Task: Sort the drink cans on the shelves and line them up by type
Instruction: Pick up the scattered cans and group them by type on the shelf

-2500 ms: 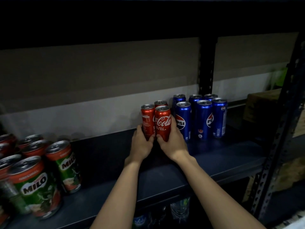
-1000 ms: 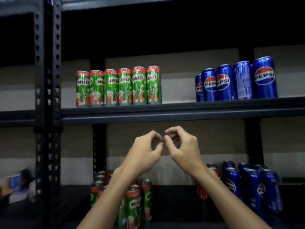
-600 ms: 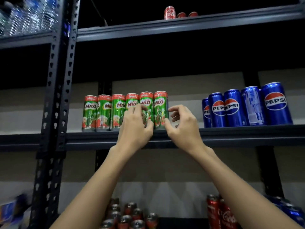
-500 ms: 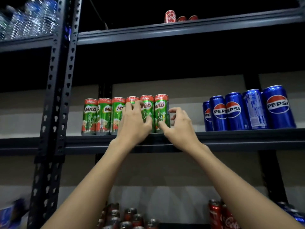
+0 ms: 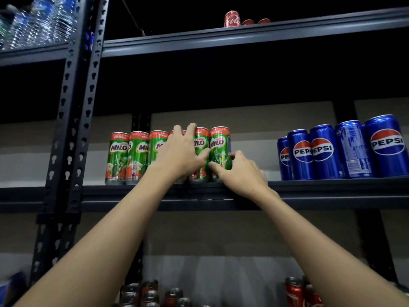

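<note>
Dark metal shelving against a pale wall, dimly lit.

A black upright post (image 5: pixel 73 120) punched with keyhole slots stands at the left, carrying grey-blue shelves: a middle shelf (image 5: pixel 332 193) and a top shelf (image 5: pixel 243 38) above it. Behind them runs a wall (image 5: pixel 254 235) in beige and lighter bands. The space under the top shelf is in deep shadow. Wrapped water bottles (image 5: pixel 37 21) sit on the neighbouring rack at upper left.
</note>
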